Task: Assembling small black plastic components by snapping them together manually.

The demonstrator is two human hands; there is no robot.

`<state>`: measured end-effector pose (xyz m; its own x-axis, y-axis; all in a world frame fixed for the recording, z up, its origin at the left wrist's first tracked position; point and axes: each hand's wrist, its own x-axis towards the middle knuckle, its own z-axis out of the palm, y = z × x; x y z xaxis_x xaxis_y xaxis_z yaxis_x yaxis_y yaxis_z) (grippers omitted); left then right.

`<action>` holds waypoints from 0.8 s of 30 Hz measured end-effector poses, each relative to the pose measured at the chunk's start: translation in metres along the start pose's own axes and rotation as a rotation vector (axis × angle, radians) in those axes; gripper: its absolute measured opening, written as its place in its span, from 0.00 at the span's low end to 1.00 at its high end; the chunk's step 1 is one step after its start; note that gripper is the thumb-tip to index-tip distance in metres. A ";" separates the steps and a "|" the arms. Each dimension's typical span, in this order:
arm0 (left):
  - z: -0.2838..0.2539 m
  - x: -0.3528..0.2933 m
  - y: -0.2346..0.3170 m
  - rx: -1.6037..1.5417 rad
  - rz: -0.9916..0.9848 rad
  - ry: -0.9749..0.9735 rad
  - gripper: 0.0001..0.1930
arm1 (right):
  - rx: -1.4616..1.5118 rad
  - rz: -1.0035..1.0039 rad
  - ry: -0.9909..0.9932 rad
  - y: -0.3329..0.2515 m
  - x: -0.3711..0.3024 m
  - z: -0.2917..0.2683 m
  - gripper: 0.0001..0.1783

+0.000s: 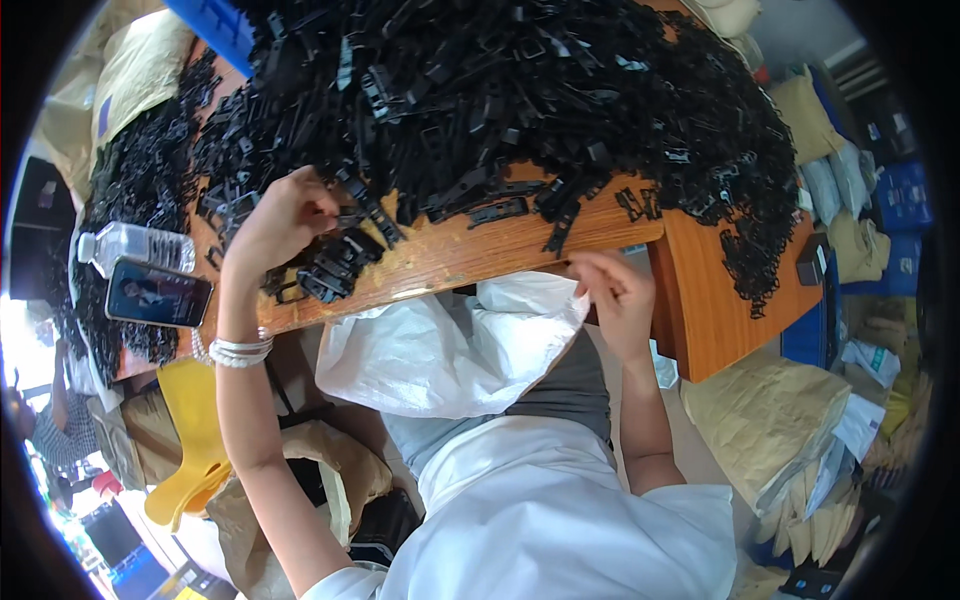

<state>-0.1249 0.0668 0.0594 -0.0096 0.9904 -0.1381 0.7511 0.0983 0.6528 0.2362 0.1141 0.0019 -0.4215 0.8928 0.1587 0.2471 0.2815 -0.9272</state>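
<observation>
A large heap of black plastic clips (480, 90) covers most of the wooden table. My left hand (295, 215) is at the heap's near left edge, fingers curled and closed. Whatever it holds is hidden, and a small cluster of black clips (335, 268) lies just below it. Over my lap, under the table's front edge, hangs a white bag (440, 355) with its mouth spread. At the bag's upper right corner my right hand (615, 290) has thumb and fingers pinched on the rim. A few loose clips (560, 215) lie on the wood between the hands.
Left of my forearm, a clear plastic bottle (150, 248) and a phone (160, 293) with a lit screen lie on more black parts. A blue bin (215, 30) stands at the far left. Brown paper sacks (760, 420) crowd the right side; a yellow chair (190, 440) is lower left.
</observation>
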 end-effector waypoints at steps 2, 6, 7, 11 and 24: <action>-0.005 -0.005 0.001 -0.033 -0.053 0.061 0.03 | -0.198 0.032 0.245 0.002 0.009 -0.008 0.07; 0.012 -0.013 0.003 -0.470 0.068 0.427 0.02 | -0.690 -0.264 0.491 0.029 0.032 -0.020 0.05; 0.021 -0.016 0.014 -0.469 0.069 0.422 0.02 | -0.785 -0.245 0.495 0.031 0.035 -0.020 0.05; 0.057 -0.032 0.057 -0.808 -0.108 0.441 0.05 | -0.823 -0.290 0.540 0.026 0.037 -0.018 0.05; 0.141 -0.046 0.090 -1.342 -0.049 0.151 0.18 | -0.024 -0.497 -0.029 -0.038 0.004 0.038 0.13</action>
<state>0.0363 0.0165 0.0193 -0.1548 0.9756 -0.1558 -0.4708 0.0658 0.8798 0.1919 0.0941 0.0247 -0.5171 0.6386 0.5699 0.0300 0.6790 -0.7335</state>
